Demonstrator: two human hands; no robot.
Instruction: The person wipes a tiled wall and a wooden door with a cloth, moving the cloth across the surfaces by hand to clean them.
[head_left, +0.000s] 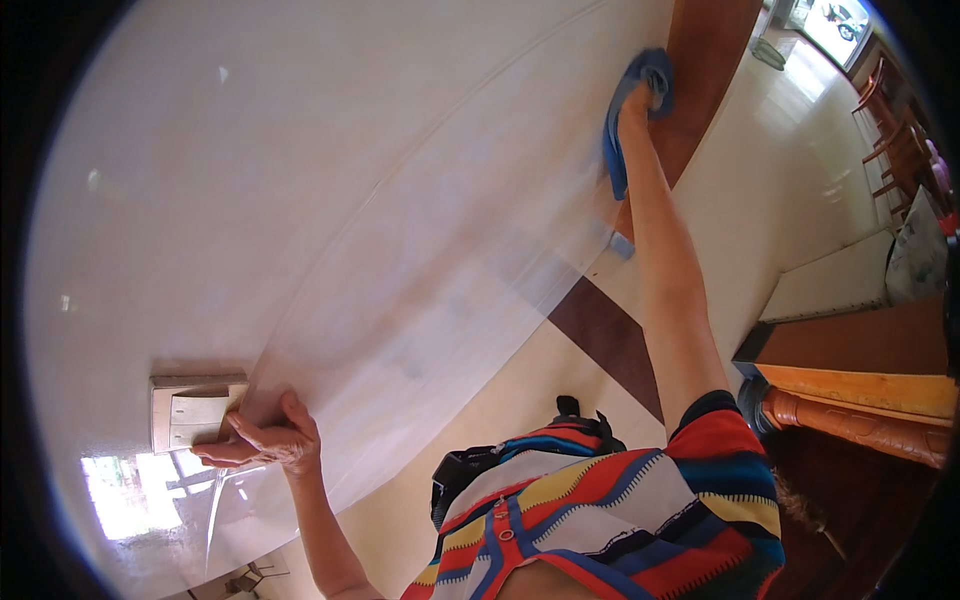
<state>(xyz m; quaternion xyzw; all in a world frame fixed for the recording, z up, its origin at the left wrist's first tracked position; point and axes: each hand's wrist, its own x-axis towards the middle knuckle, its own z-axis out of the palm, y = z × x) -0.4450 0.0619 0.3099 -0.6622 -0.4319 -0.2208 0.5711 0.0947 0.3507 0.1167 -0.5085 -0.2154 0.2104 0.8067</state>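
My right hand (637, 97) is at the upper right, holding a blue cloth (616, 142) against the edge of the glossy pale wall (420, 225), where it meets a reddish-brown wooden door frame (694, 67). Part of the cloth is bunched around the fingers and part hangs down. At the lower left, my left hand (274, 442) rests on the wall with its fingers spread. Its fingertips touch the lower right edge of a wall switch plate (199, 415) with two rocker switches. Nothing is held in that hand.
A dark brown strip (607, 330) crosses the pale tiled floor (480, 420). To the right are a wooden piece of furniture (855, 337), a plastic bag (916, 259) and wooden chairs (896, 142). A bright doorway (836, 30) lies at the top right.
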